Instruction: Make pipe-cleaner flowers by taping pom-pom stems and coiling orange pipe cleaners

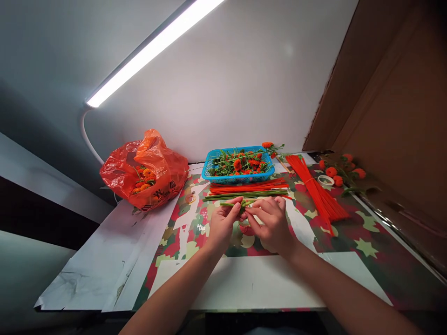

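Note:
My left hand [225, 221] pinches a small green stem piece [243, 204] between thumb and fingers, over the middle of the patterned table cover. At the right end of that piece, the fingertips of my right hand [270, 223] are pressed together on it. Just beyond both hands lie a row of green stems [258, 194] and a bundle of red stems [240, 187]. Behind these stands a blue basket [239, 179] holding orange-red flowers and green leaves.
A red plastic bag [167, 172] with orange flowers stands at the left. To the right lie a large red stem bundle [316, 193], a roll of tape [325, 180] and more orange flowers [331, 172]. A lit lamp [153, 51] hangs above.

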### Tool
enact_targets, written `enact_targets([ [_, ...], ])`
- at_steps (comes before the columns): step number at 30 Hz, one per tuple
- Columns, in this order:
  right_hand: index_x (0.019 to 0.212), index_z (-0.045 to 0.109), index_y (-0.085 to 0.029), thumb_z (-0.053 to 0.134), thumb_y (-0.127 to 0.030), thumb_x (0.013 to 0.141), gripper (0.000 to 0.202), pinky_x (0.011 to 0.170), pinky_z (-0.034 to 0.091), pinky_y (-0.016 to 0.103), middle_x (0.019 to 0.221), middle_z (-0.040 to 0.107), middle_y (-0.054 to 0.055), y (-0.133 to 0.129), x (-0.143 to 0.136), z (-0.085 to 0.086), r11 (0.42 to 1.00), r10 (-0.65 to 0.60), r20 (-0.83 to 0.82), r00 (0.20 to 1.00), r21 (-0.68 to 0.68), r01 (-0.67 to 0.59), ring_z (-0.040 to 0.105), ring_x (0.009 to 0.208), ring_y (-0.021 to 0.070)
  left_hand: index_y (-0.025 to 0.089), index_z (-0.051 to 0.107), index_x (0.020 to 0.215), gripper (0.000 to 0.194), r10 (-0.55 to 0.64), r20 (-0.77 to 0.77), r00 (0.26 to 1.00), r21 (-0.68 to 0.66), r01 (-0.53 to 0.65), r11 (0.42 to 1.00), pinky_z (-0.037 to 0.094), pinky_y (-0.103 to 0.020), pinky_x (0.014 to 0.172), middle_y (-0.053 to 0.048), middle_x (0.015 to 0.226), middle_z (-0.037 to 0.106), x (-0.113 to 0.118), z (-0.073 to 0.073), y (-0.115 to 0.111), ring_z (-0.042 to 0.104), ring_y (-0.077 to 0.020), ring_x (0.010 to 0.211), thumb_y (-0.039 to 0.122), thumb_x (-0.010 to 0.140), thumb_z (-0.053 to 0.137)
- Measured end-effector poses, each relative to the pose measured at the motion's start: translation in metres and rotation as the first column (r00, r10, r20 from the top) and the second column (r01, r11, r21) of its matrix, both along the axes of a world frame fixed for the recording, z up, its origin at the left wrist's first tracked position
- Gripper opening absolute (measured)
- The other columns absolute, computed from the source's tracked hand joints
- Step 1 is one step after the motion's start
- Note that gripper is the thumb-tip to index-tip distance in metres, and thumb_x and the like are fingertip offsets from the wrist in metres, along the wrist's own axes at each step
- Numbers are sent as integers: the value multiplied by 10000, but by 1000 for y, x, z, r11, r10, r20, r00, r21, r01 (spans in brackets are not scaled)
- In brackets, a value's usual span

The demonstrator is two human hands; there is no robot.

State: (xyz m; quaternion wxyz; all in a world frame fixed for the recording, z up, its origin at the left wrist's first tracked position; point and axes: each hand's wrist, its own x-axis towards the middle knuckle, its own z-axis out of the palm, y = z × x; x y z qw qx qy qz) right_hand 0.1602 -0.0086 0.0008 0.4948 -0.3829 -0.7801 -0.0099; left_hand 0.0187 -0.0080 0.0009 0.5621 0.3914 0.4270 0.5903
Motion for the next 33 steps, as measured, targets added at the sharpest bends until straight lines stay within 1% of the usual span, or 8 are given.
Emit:
enact_targets([
  [4,862,678,-237,563,-212,850,118,736,388,332,815,608,12,8,5,3,941,99,-316,944,-280,-193,540,805,169,170,650,1017,353,-58,-20,998,4,58,998,442,-196,621,-9,762,653,-4,3,2,558,-87,641,351,726,733],
  [8,1020,655,-244,552,-305,857,203,727,417,303,918,591,22,16,7,3,814,92,-445,891,-481,-325,533,833,166,160,603,858,288,-266,12,964,-73,266,961,396,-183,551,23,676,578,-8,5,4,491,-67,564,383,727,729],
  [11,907,670,-223,581,-376,834,192,643,414,273,896,571,16,18,4,0,676,146,-530,835,-562,-476,506,719,134,130,613,743,301,-350,-18,937,-82,347,934,371,-170,513,10,686,547,-11,3,5,454,-54,557,413,734,716],
  [13,786,658,-211,619,-401,806,194,608,402,261,830,546,3,18,2,-2,632,155,-610,777,-543,-552,486,675,122,122,642,739,318,-367,-10,930,-96,365,926,358,-162,486,10,670,527,-12,1,6,432,-47,541,434,740,704],
  [20,747,685,-230,676,-370,782,145,681,386,278,830,533,10,16,5,-6,792,87,-669,738,-403,-458,492,755,142,168,679,961,374,-311,170,935,-108,331,937,500,-211,589,-37,835,639,-11,7,5,588,-98,646,368,661,779],
  [24,726,700,-225,688,-407,769,187,715,403,298,813,519,16,15,11,4,729,210,-621,755,-416,-544,507,783,160,142,689,868,356,-224,159,961,-116,244,963,501,-197,546,-38,740,659,-8,8,5,577,-87,574,375,624,800],
  [27,676,695,-215,706,-422,749,219,746,399,318,802,523,17,15,17,14,674,292,-518,804,-485,-557,507,786,166,123,697,797,325,-230,123,965,-108,244,964,468,-169,489,-59,767,671,-8,5,5,574,-84,565,380,624,794],
  [33,656,697,-222,705,-390,753,194,774,384,347,789,556,23,15,24,24,677,311,-310,899,-591,-438,505,826,190,131,723,789,301,-287,-32,957,-72,285,956,475,-196,486,-50,766,673,-9,2,4,555,-75,511,415,689,738],
])
